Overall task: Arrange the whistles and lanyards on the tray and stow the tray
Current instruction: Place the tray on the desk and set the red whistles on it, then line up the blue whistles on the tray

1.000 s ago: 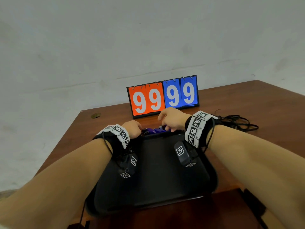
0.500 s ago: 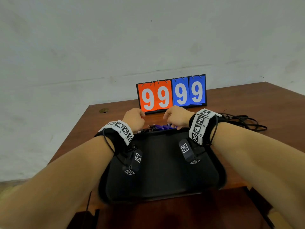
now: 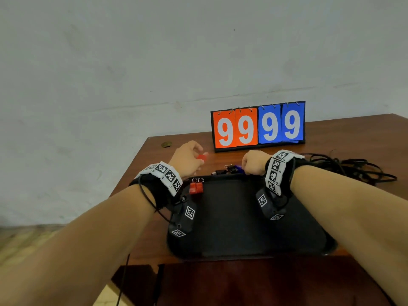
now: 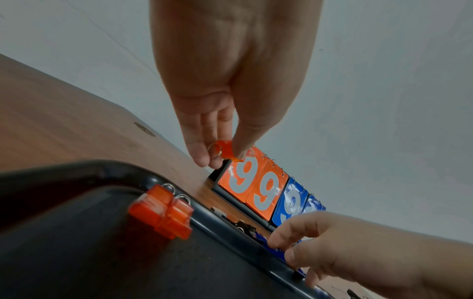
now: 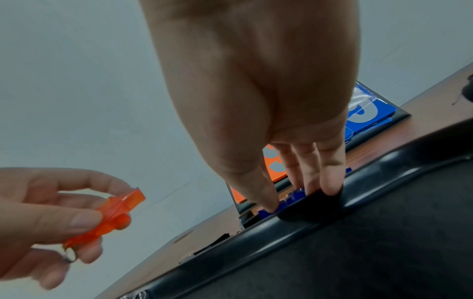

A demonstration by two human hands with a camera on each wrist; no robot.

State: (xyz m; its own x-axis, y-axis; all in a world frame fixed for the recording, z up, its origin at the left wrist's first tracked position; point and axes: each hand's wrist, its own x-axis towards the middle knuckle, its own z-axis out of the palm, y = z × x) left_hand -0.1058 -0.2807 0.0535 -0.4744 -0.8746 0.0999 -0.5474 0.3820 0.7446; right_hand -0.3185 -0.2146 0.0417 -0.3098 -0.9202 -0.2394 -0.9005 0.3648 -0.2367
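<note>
Lifted left hand (image 3: 187, 157) pinches red whistle (image 5: 107, 216); right hand (image 5: 256, 101) grips blue whistle (image 5: 294, 197), wrist-view only.

Head looks down; wrist views share the tray (image 4: 107, 172).

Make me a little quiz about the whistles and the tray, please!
1. True or false: the left hand holds an orange whistle up in the air.
2. How many orange whistles already lie on the black tray?
3. What colour are the whistles that the right hand is reaching into? A: green. B: blue. C: yellow.

Key:
1. True: finger and thumb pinch it above the table.
2. Two, side by side at the tray's far left corner.
3. B: the blue whistles lie on the table just beyond the tray's far rim, in front of the scoreboard.
</note>
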